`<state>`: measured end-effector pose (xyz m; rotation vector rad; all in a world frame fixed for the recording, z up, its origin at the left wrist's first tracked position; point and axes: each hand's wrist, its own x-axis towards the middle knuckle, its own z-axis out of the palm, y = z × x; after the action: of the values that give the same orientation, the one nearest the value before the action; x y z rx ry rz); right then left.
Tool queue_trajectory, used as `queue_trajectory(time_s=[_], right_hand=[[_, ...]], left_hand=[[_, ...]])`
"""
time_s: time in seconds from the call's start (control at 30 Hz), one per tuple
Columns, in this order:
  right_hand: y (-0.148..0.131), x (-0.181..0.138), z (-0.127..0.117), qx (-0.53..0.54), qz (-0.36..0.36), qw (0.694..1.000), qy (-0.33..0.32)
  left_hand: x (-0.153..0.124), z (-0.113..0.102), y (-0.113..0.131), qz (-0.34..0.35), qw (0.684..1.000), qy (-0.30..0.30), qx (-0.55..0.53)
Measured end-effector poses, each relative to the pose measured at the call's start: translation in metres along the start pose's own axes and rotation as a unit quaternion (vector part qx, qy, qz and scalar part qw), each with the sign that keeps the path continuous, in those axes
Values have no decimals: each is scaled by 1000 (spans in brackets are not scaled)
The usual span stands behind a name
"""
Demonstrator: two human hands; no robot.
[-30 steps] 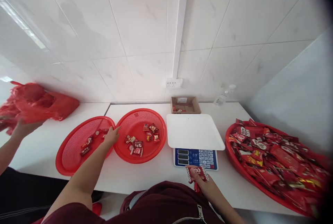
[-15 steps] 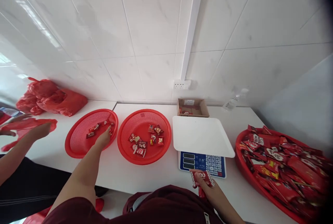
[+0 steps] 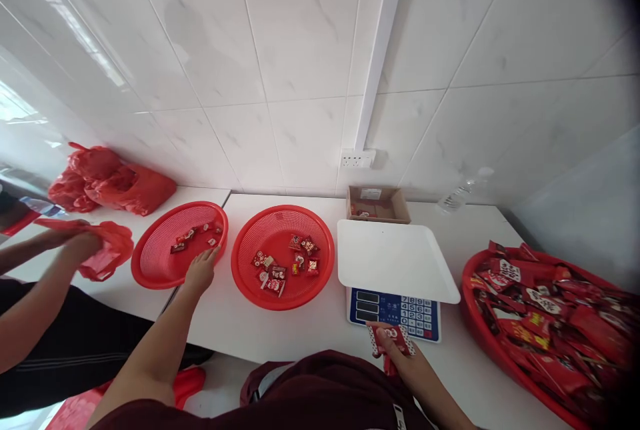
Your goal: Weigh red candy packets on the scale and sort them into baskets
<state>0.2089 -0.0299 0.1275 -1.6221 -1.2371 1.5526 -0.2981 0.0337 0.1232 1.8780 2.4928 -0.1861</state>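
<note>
My left hand (image 3: 201, 271) is at the near right rim of the left red basket (image 3: 145, 269), fingers stretched out against the edge. Nothing shows in it. Several small red-wrapped candies lie in that basket, some close to my fingertips. In my right hand (image 3: 400, 355), the thumb presses on a red candy packet (image 3: 390, 338) with dotted ends; another red piece hangs beneath it. This hand is in front of the blue keypad of a scale (image 3: 393, 309). Between my hands stands a second red basket (image 3: 283, 217) with several candies in two loose groups.
A large red basin (image 3: 480, 350) heaped with packets is at right. Behind the scale's white tray (image 3: 395, 257) are a cardboard box (image 3: 380, 205) and a plastic bottle (image 3: 457, 195). At left, a co-worker's hands (image 3: 83, 243) hold a red bag (image 3: 113, 250) near filled red bags (image 3: 127, 183).
My left hand has drawn back from inside the left basket to its rim, uncovering candies there. The co-worker's red bag has opened out and moved right. My right hand keeps the packet.
</note>
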Motion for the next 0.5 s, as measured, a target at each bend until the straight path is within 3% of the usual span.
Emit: queue_trajectory(time_s=[0.1,0.2,0.27,0.33,0.43,0.5], right_hand=[[-1,0,1,2,4,1000,-9],[-3,0,1,5,3,1000,-17],[-3,-1,1,5,1,1000,-19],[-4,-2,1,6,1,1000,-18],[-4,-2,1,8,1,1000,-14],[-5,-2,1,11,1,1000,-15]], left_hand=[[14,-11,-4,-97,995,12,16],[22,-24,24,-124,991,55,-8],[14,-29,64,-38,996,59,-59],[-7,-30,112,129,983,28,-131],[-50,-23,177,358,914,-66,-179],[-68,-15,201,383,899,-100,-190]])
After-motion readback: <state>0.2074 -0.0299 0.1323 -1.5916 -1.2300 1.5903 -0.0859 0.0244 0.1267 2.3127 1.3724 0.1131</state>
